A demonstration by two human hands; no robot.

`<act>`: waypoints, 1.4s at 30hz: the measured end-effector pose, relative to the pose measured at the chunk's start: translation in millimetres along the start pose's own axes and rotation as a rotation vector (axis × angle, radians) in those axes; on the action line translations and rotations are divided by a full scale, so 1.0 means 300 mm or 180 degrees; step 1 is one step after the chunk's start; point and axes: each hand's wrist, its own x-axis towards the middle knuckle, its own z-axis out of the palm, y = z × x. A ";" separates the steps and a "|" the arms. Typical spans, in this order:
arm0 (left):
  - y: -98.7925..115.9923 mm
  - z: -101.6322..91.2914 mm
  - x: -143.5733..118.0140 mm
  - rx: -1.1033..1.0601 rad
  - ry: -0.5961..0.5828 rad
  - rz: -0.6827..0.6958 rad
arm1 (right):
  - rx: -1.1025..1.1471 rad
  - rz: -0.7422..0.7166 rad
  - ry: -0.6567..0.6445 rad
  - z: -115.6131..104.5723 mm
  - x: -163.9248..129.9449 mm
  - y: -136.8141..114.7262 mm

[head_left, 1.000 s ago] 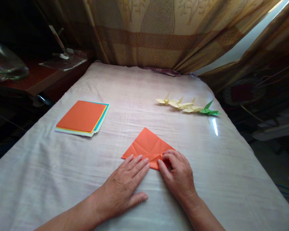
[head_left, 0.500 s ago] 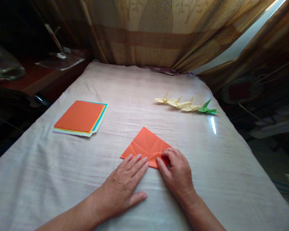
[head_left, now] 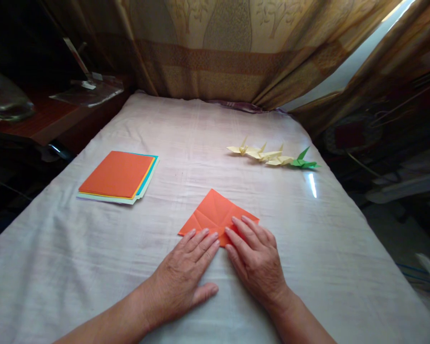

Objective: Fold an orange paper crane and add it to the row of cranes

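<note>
A creased orange sheet of origami paper lies on the cloth in front of me, one corner pointing away. Its near edge is partly folded and mostly covered by my hands. My left hand rests flat on the near left part, fingers stretched out and thumb spread to the side. Over the near right part lies my right hand, its fingers extended and pressing the paper down. What is under the right palm is hidden.
A stack of coloured square paper, orange on top, sits at the left. Several folded paper cranes, pale yellow, stand in a row at the right with a green crane at the end. A brown wooden surface borders the left; curtains hang behind.
My right hand has gone from pinching the near right edge to lying with fingers extended on the paper. The left hand stays in place. The view has shifted slightly.
</note>
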 end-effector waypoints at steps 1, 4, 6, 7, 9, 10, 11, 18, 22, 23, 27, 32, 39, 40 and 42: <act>-0.001 0.003 0.000 0.0000 0.0009 -0.0006 | -0.0077 -0.0125 -0.0055 -0.006 -0.005 -0.008; -0.001 0.007 0.000 0.0020 0.0049 0.0005 | -0.0227 -0.0377 -0.0334 -0.016 -0.024 -0.029; -0.001 0.007 0.001 0.0035 0.0057 0.0020 | -0.0224 -0.0510 -0.0579 -0.016 -0.039 -0.035; -0.001 0.007 0.002 0.0041 0.0056 0.0023 | -0.0206 -0.0568 -0.0696 -0.015 -0.046 -0.035; -0.001 0.007 0.003 0.0042 0.0061 0.0022 | -0.0197 -0.0606 -0.0910 -0.013 -0.058 -0.034; -0.002 0.007 0.003 0.0041 0.0064 0.0022 | -0.0214 -0.0598 -0.0999 -0.014 -0.063 -0.032; -0.002 0.008 0.003 0.0044 0.0068 0.0024 | -0.0246 -0.0586 -0.1080 -0.015 -0.067 -0.030; -0.006 0.012 0.000 0.0108 0.0105 0.0058 | -0.0460 -0.0609 -0.1331 -0.040 -0.096 0.000; -0.008 0.012 0.000 0.0077 0.0119 0.0069 | -0.0485 -0.0600 -0.1228 -0.035 -0.104 0.002; -0.007 0.012 0.001 0.0078 0.0117 0.0077 | -0.0469 -0.0573 -0.1187 -0.031 -0.103 -0.003; -0.005 0.012 0.005 0.0054 0.0175 0.0059 | -0.0330 -0.0436 -0.1123 -0.014 -0.091 -0.034; -0.003 0.010 0.007 0.0087 0.0140 0.0025 | -0.0304 -0.0486 -0.1344 -0.017 -0.089 -0.048; -0.032 -0.013 -0.007 -0.0021 -0.0108 0.0108 | -0.0439 -0.0495 -0.1310 -0.024 -0.126 -0.017; -0.038 -0.019 -0.010 -0.0034 -0.0145 0.0106 | -0.0431 -0.0488 -0.1291 -0.022 -0.129 -0.016; -0.053 -0.032 -0.017 -0.0033 -0.0231 0.0096 | -0.0401 -0.0468 -0.1262 -0.019 -0.131 -0.015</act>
